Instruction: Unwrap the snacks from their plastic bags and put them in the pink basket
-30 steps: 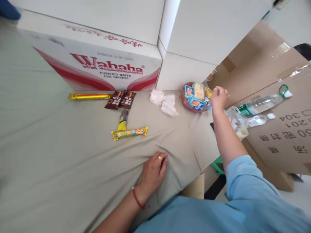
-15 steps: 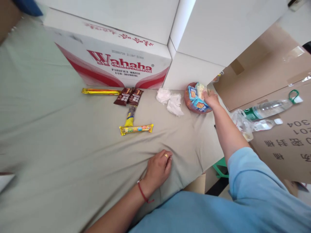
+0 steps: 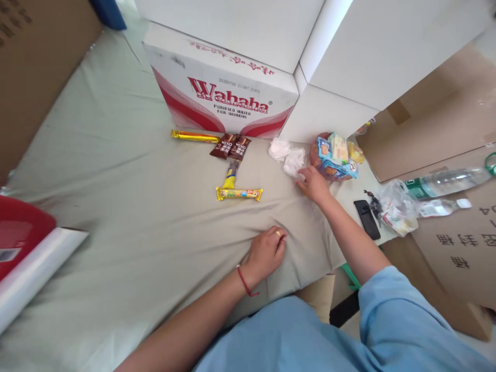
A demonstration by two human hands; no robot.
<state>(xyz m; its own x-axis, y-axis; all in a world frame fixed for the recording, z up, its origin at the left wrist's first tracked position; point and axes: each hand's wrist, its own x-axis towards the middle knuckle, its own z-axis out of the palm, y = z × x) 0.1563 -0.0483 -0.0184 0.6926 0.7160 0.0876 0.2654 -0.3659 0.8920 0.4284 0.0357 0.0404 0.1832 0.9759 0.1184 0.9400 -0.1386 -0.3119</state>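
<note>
My left hand rests on the grey-green cloth, fingers curled in, with nothing seen in it. Beside the crumpled white tissues is my right hand, its fingers apart and their tips close to the tissue edge; contact is unclear. Just behind it stands a reddish bowl full of snack packs, including blue biscuit packs. Further left lie two brown cocoa packets, a yellow and grey wrapped snack, a patterned yellow snack stick and a long yellow packet.
A Wahaha water carton stands along the back by white cabinets. At right are a black phone-like object, a plastic bag and bottles near cardboard. A red object sits at left.
My right hand has left the snack packs in the bowl and moved left and toward me, to the tissues. My left hand stays on the cloth. The view has shifted left.
</note>
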